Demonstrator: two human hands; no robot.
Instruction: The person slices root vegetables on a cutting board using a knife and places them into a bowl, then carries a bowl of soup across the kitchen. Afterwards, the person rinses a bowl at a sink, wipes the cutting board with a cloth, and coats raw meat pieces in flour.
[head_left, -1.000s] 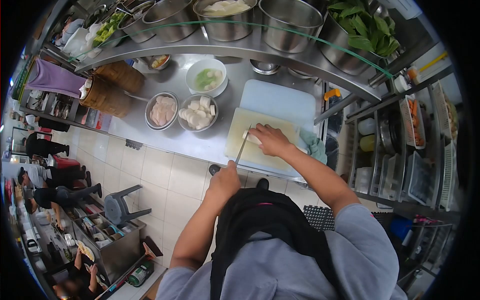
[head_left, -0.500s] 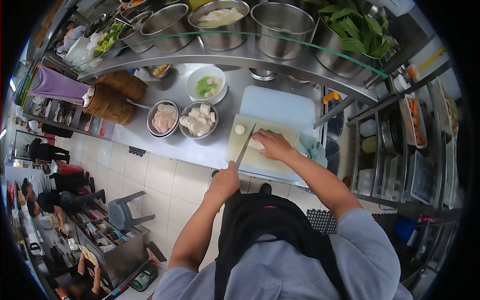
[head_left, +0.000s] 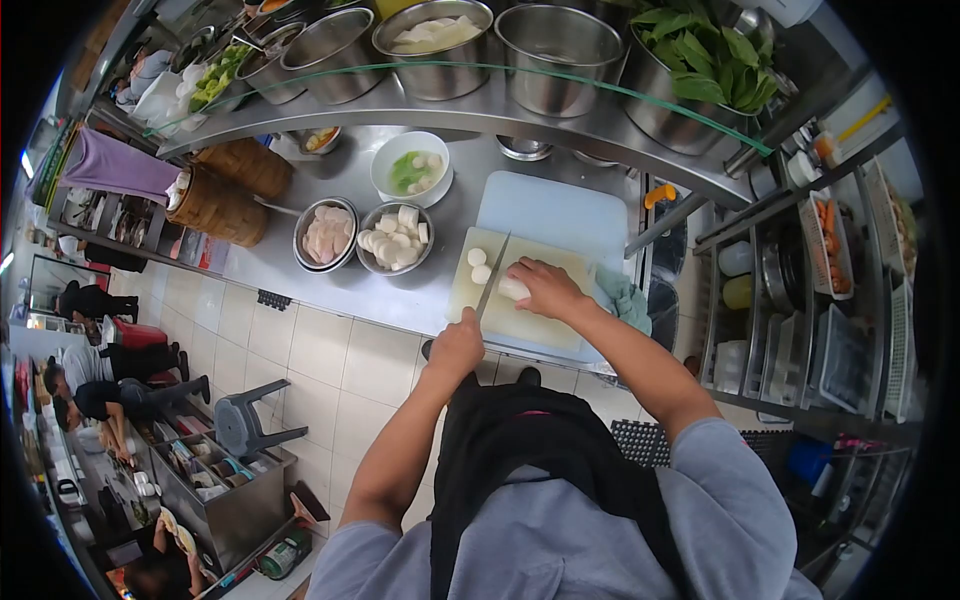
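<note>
My left hand (head_left: 457,342) is closed around the handle of a kitchen knife (head_left: 496,267), its blade pointing away over the yellowish cutting board (head_left: 545,330). My right hand (head_left: 548,287) wraps its fingers over a smooth white log-shaped food (head_left: 514,288), whose exact kind I cannot tell; part of it is hidden under the hand. The blade stands just left of the log's end. Two round white slices (head_left: 479,265) lie left of the blade. Similar thick white pieces fill a metal bowl (head_left: 398,268) left of the board.
A light blue board (head_left: 555,200) lies behind, a green cloth (head_left: 625,300) at the right. Metal bowls of pale slices (head_left: 327,237) and a white bowl (head_left: 445,190) stand on the counter. Bamboo steamers (head_left: 215,210) stand left. Overhead runs a shelf (head_left: 440,112) with metal pots. People work far left.
A second white slice now lies on the board beside the first. The knife and my left hand have shifted slightly away from me; my right hand remains on the white log.
</note>
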